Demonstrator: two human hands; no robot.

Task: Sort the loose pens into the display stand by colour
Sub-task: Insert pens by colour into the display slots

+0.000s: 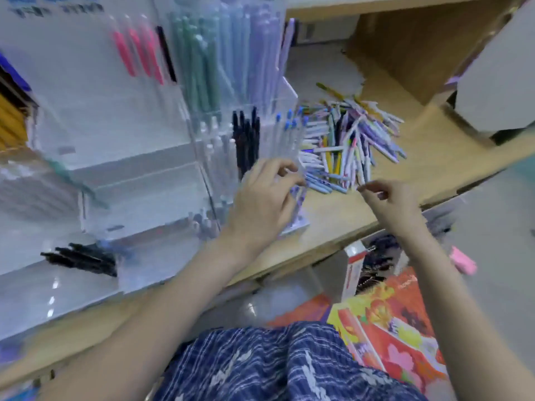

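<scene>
Surface: pale wood, running diagonally from lower left up to the right, under a second wooden board of the same tone above; front edge crossing between the two forearms.
Room: floor below the surface edge crowded with bright orange and yellow printed boxes; a pink item at far right; a grey-white slab leaning at upper right; blue patterned garment at bottom centre.
Display stand: clear acrylic, tiered, standing on the left part of the surface; upper compartments holding pink, green, pale blue and lilac pens; lower ones holding clear-bodied, dark navy and blue-capped pens; a bundle of black pens lying in a low tray at the left.
Loose pens: heaped on the surface just right of the stand, mostly lilac, blue, white and yellow, lying crosswise over one another.
Left hand: at the stand's lower right corner, fingers curled, grasping a few lilac pens that point down toward the front compartment.
Right hand: just at the near edge of the heap, thumb and forefinger pinched together; too blurred to tell whether anything is between them.
</scene>
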